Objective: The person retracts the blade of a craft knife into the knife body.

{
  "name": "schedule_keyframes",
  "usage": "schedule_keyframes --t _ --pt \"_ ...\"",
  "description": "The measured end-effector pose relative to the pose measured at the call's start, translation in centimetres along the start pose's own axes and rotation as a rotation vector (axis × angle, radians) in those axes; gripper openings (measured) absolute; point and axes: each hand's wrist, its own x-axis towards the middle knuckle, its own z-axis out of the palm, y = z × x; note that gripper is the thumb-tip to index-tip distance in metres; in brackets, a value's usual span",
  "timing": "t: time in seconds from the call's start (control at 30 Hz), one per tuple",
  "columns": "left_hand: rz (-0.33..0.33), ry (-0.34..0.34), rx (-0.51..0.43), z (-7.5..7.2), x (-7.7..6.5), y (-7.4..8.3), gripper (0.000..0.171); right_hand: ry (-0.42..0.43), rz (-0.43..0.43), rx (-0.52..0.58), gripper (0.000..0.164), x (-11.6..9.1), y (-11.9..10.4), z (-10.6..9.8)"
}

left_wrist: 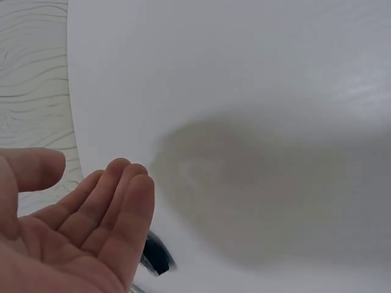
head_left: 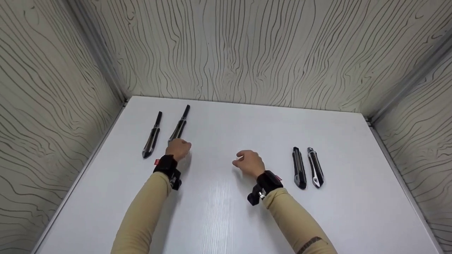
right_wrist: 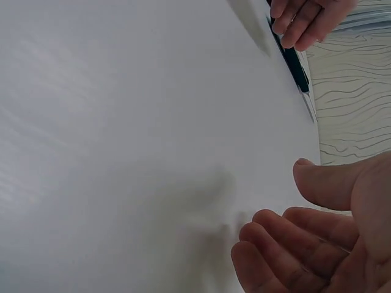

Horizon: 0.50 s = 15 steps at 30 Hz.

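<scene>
My left hand (head_left: 179, 149) is over the near end of a utility knife (head_left: 179, 127) with a narrow black blade out, and covers part of its handle in the head view. In the left wrist view the palm (left_wrist: 79, 244) is bare, with fingers loosely bent and thumb apart; a dark knife end (left_wrist: 157, 255) shows beyond them. A second utility knife (head_left: 152, 139), also with its black blade out, lies to the left. Right of centre, my right hand (head_left: 250, 163) hovers above the table with relaxed fingers and holds nothing.
Two more utility knives, one dark (head_left: 299, 169) and one black and silver (head_left: 315, 167), lie side by side right of my right hand, blades in. The white table (head_left: 226, 123) is bordered by wood-patterned walls (head_left: 229, 53) at the back and both sides.
</scene>
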Motion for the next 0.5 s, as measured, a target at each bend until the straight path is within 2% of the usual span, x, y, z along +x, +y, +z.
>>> schedule_keyframes --t 0.13,0.23,0.37,0.5 --pt "-0.011 0.076 0.067 -1.0 1.3 -1.3 0.026 -0.014 -0.021 -0.005 0.037 0.2 -0.6 0.5" --pt "-0.033 0.135 0.096 -1.9 2.1 -2.0 0.022 -0.026 -0.029 -0.006 0.037 0.2 -1.2 0.7" --pt "-0.098 0.212 0.119 -2.7 2.9 -2.6 0.021 -0.045 -0.060 0.003 0.037 0.3 -1.7 0.9" --pt "-0.171 0.276 0.172 -2.8 3.8 -2.6 0.025 -0.057 -0.075 0.016 0.037 0.5 -2.1 1.0"
